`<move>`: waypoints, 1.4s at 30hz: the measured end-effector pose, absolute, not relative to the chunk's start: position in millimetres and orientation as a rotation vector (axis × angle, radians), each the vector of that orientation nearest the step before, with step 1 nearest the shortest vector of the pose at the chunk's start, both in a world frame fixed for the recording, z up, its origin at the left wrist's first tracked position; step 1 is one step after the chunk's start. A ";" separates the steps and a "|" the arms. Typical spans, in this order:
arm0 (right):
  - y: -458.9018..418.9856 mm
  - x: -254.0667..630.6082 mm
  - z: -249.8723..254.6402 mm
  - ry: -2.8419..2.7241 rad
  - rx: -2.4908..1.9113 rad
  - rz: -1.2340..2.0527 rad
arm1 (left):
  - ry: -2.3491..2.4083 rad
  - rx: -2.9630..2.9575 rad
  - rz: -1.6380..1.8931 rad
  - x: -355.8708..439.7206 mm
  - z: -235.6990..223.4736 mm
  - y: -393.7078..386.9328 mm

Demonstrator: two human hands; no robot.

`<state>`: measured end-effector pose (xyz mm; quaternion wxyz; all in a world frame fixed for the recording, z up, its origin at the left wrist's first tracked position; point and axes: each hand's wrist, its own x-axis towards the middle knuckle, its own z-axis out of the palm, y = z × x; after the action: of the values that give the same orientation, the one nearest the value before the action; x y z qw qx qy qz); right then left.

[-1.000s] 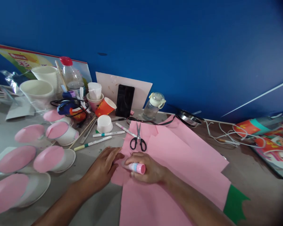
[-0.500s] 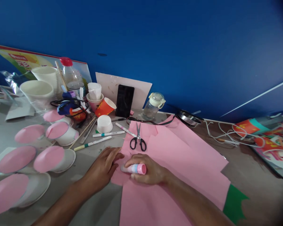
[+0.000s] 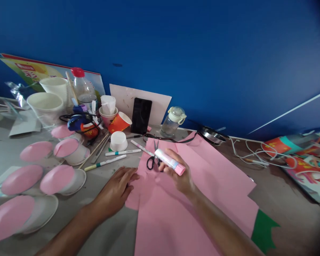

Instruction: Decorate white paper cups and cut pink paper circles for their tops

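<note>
Blue wall (image 3: 216, 64) behind small pink-rimmed cup (image 3: 108, 118) with crumpled white tissue (image 3: 108, 104) inside

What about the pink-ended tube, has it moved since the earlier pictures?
Yes: against the scissors, the tube has gone up and rightward in view, from below the handles to partly covering the right one.

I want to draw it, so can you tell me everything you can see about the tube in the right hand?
The tube is long and round, mostly white, with a pink end and pale markings too blurred to read. It looks like smooth plastic. The right hand grips it at a slant, pink end lower and nearer you. It partly covers the scissors from view, above the pink paper. Only the hand clearly touches it.
</note>
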<state>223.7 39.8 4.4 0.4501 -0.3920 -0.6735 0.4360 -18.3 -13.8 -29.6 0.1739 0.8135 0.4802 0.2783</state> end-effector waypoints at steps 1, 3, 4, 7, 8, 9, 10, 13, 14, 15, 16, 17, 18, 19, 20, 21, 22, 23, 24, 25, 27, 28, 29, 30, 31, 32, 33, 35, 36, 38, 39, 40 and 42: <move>42.5 225.4 3.4 -1.631 -1.008 1.010 | 1.362 2.315 0.795 -18.6 -30.0 -13.8; 47.2 228.6 1.9 -1.625 -1.054 0.911 | 1.372 2.340 0.799 -19.4 -31.4 -13.8; 49.0 230.2 1.7 -1.650 -1.049 0.900 | 1.376 2.350 0.800 -19.8 -32.1 -13.7; 52.4 234.2 3.0 -1.750 -0.934 1.004 | 1.388 2.347 0.796 -20.6 -33.6 -13.7; 53.0 234.9 3.6 -1.751 -0.890 1.052 | 1.395 2.335 0.798 -20.7 -33.9 -13.8; 53.5 235.1 4.1 -1.733 -0.861 1.091 | 1.404 2.323 0.797 -20.7 -34.1 -14.0; 53.9 234.9 4.2 -1.706 -0.852 1.112 | 1.411 2.311 0.797 -20.8 -34.4 -14.2; 53.9 232.3 4.2 -1.650 -0.896 1.114 | 1.437 2.288 0.801 -20.9 -35.1 -15.4; 53.4 231.4 4.5 -1.647 -0.910 1.113 | 1.443 2.283 0.809 -21.0 -35.3 -15.8; 52.9 230.6 5.3 -1.646 -0.916 1.112 | 1.447 2.276 0.820 -21.0 -35.2 -16.2; 52.4 230.1 6.5 -1.642 -0.916 1.112 | 1.450 2.263 0.834 -21.0 -35.1 -16.5; 52.2 229.8 8.3 -1.629 -0.912 1.114 | 1.449 2.247 0.844 -21.0 -34.8 -16.7; 52.5 229.7 10.6 -1.606 -0.905 1.115 | 1.445 2.227 0.853 -20.9 -34.6 -16.7; 53.5 229.7 13.2 -1.579 -0.904 1.120 | 1.446 2.204 0.861 -20.8 -34.7 -16.6; 55.3 229.8 16.0 -1.548 -0.909 1.127 | 1.457 2.183 0.870 -20.7 -35.1 -16.3; 58.1 229.8 18.8 -1.510 -0.919 1.143 | 1.478 2.165 0.886 -20.7 -36.0 -15.8; 61.7 229.8 21.3 -1.463 -0.931 1.171 | 1.505 2.149 0.905 -20.8 -37.4 -15.1; 66.1 229.7 23.5 -1.410 -0.936 1.211 | 1.533 2.138 0.925 -20.8 -39.1 -14.4; 71.0 229.2 25.2 -1.351 -0.928 1.258 | 1.560 2.129 0.946 -20.8 -41.0 -13.6; 76.3 228.4 26.3 -1.285 -0.906 1.305 | 1.577 2.126 0.965 -20.8 -42.9 -12.7; 87.4 225.6 26.9 -1.158 -0.853 1.364 | 1.590 2.133 0.981 -20.7 -46.0 -11.2; 93.0 223.6 26.5 -1.114 -0.846 1.360 | 1.591 2.141 0.981 -20.6 -47.0 -10.6; 98.4 221.2 25.6 -1.083 -0.856 1.334 | 1.591 2.149 0.977 -20.5 -47.6 -10.1; 103.7 218.5 24.5 -1.073 -0.878 1.292 | 1.594 2.156 0.970 -20.4 -47.8 -9.7; 108.8 215.6 23.2 -1.078 -0.902 1.245 | 1.597 2.161 0.963 -20.3 -47.7 -9.3; 113.6 212.5 21.7 -1.089 -0.918 1.212 | 1.600 2.164 0.956 -20.3 -47.3 -9.1; 118.0 209.3 20.1 -1.104 -0.928 1.187 | 1.602 2.165 0.950 -20.2 -46.8 -9.0; 126.0 203.1 16.9 -1.142 -0.948 1.155 | 1.604 2.156 0.939 -20.0 -45.2 -9.0; 129.5 200.0 15.3 -1.167 -0.963 1.137 | 1.605 2.146 0.934 -19.9 -44.4 -9.0; 136.1 194.4 12.3 -1.230 -1.007 1.087 | 1.608 2.120 0.924 -19.4 -42.7 -9.1; 139.3 191.9 10.8 -1.265 -1.037 1.054 | 1.612 2.103 0.919 -19.2 -41.9 -9.1; 142.6 189.4 9.2 -1.302 -1.072 1.014 | 1.615 2.085 0.912 -19.0 -41.1 -9.2; 149.5 184.5 5.8 -1.368 -1.159 0.905 | 1.623 2.045 0.898 -18.7 -39.2 -9.1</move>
<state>184.5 149.5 5.8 0.5368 -0.4869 -0.5747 0.3801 -18.7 -9.1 -39.2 0.1890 0.7274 0.5771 0.3195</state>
